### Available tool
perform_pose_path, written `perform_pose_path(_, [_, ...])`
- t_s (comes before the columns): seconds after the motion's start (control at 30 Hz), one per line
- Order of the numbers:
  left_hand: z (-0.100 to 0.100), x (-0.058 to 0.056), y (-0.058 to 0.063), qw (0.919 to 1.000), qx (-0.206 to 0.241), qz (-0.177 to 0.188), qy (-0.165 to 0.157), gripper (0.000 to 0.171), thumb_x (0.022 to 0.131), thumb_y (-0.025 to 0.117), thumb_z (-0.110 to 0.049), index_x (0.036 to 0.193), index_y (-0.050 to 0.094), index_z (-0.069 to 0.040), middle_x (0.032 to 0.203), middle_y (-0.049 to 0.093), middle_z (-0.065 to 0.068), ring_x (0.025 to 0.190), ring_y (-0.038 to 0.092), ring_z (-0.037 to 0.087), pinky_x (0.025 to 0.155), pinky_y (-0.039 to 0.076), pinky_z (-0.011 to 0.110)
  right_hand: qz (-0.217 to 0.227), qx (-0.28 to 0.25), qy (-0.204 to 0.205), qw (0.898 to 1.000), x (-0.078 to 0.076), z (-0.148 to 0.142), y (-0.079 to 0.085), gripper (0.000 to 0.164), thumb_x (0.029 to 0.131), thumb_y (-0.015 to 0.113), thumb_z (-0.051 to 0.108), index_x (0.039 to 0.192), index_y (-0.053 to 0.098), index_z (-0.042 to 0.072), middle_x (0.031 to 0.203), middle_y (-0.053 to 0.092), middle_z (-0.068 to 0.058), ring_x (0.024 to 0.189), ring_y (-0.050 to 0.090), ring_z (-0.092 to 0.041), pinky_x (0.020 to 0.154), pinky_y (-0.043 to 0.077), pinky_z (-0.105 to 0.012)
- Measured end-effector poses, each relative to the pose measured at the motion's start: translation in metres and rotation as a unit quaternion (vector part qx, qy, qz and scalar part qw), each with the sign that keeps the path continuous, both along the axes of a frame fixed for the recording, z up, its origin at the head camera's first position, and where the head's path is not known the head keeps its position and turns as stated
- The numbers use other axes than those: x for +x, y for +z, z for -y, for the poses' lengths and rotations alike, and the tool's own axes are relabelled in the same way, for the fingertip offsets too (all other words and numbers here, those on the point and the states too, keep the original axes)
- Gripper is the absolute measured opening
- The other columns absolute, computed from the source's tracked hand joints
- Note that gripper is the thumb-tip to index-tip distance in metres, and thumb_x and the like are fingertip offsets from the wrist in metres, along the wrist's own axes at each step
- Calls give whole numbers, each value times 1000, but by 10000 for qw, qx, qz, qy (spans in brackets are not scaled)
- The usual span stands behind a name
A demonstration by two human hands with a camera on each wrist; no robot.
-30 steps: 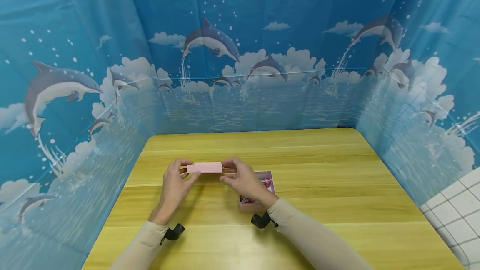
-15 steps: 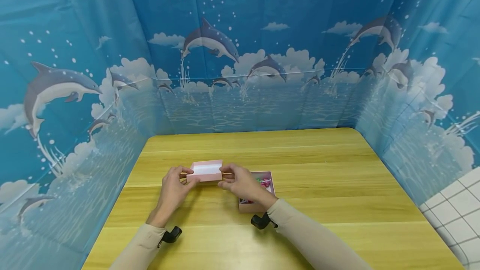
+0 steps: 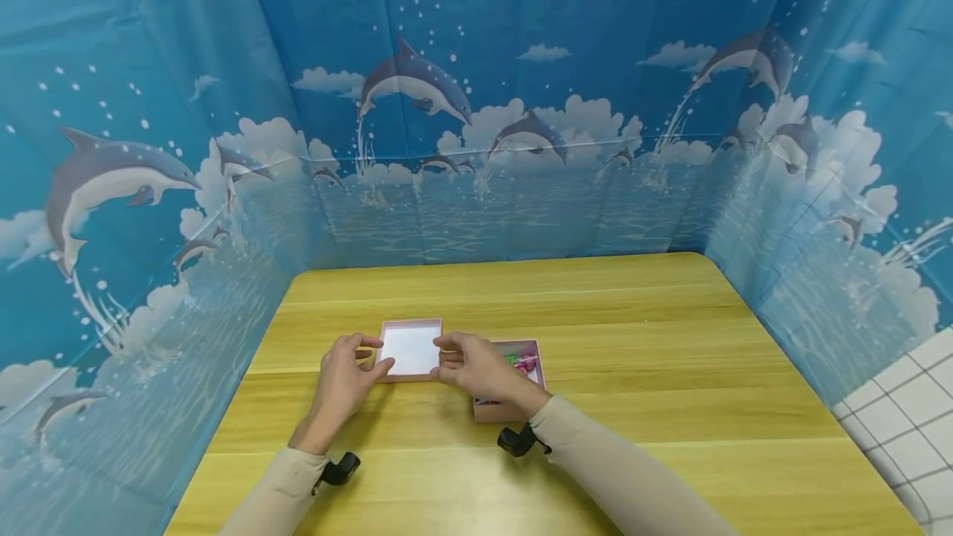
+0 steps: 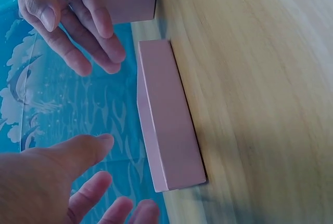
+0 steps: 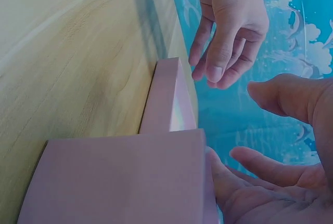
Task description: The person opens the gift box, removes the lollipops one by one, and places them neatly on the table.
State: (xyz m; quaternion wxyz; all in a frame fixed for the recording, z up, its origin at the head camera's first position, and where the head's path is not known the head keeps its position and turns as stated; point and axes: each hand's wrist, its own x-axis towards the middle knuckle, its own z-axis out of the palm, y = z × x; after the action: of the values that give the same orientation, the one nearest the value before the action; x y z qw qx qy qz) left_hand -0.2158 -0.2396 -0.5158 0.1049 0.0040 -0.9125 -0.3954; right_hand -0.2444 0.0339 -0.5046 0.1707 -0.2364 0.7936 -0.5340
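A shallow pink box lid [image 3: 411, 347] lies flat on the table with its white inside facing up. My left hand [image 3: 348, 380] hovers at its left side, fingers relaxed and spread. At the lid's right side is my right hand [image 3: 480, 366], also loose. Both wrist views show the lid [image 4: 171, 120] resting on the wood with the fingers apart from it. Close on the right stands a deeper pink box [image 3: 497, 413], partly covered by my right hand and wrist. Wrapped candies [image 3: 527, 364], pink and green, show inside it.
The yellow wood-grain table [image 3: 633, 354] extends around both box parts. A blue dolphin-print curtain [image 3: 514, 222] hangs along the back and sides. White tiles [image 3: 908, 420] show at the lower right.
The pink lid, held on edge between both hands a second ago, has tilted back and down to lie flat with its white inside up. The fingers have let go.
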Motion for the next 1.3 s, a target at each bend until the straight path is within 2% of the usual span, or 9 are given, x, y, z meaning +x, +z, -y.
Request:
perform_pose_path(0.13, [-4, 1, 0, 9997, -172, -154, 9, 36, 100, 94, -16, 129, 81, 1, 134, 72, 28, 127, 79, 51, 109, 67, 60, -122, -38, -1, 9999, 1, -2, 0, 60, 115, 77, 27, 166, 59, 0, 171, 59, -28, 154, 66, -44, 123, 59, -56])
perform_pose_path(0.3, [-14, 1, 2, 9990, -283, -303, -135, 37, 100, 95, -19, 130, 81, -3, 136, 75, 25, 127, 78, 48, 111, 63, 63, -271, -53, -31, 9996, 2, -5, 3, 55, 115, 76, 25, 164, 62, 3, 169, 63, -26, 151, 68, -43, 122, 61, -54])
perform_pose_path(0.57, [-32, -1, -2, 9968, -276, -341, -673, 43, 99, 96, -22, 135, 78, -6, 141, 72, 23, 131, 75, 47, 114, 59, 65, -346, 13, -10, 9994, 2, -17, 5, 48, 117, 73, 20, 161, 65, 4, 163, 67, -26, 148, 71, -42, 119, 63, -52])
perform_pose_path(0.8, [-48, -2, -1, 9932, -300, -134, -1115, 56, 101, 95, -34, 147, 73, -11, 152, 68, 16, 141, 70, 41, 116, 60, 64, -653, 166, -72, 9977, -3, -32, 8, 43, 117, 74, 21, 157, 69, 5, 155, 74, -21, 140, 76, -38, 114, 65, -49])
perform_pose_path(0.97, [-60, -2, 0, 9862, -252, -100, -1633, 68, 103, 92, -39, 159, 66, -11, 157, 64, 17, 144, 67, 41, 115, 62, 61, -915, 400, -25, 9950, -8, -46, 12, 40, 118, 73, 24, 155, 71, 8, 152, 75, -18, 135, 78, -34, 111, 67, -47])
perform_pose_path(1.1, [-69, -1, -2, 9791, -384, 98, -1995, 80, 105, 90, -46, 168, 57, -11, 163, 59, 20, 147, 65, 43, 118, 59, 63, -1109, 601, 38, 9920, -11, -60, 15, 36, 118, 72, 23, 151, 74, 8, 145, 78, -19, 127, 81, -32, 108, 68, -48])
perform_pose_path(1.3, [-80, 0, -4, 9665, -489, 393, -2490, 99, 101, 89, -61, 178, 45, -16, 175, 50, 17, 153, 61, 43, 123, 55, 65, -1306, 1037, 360, 9853, -17, -78, 20, 32, 116, 75, 19, 146, 77, 6, 132, 84, -8, 116, 81, -21, 99, 68, -36])
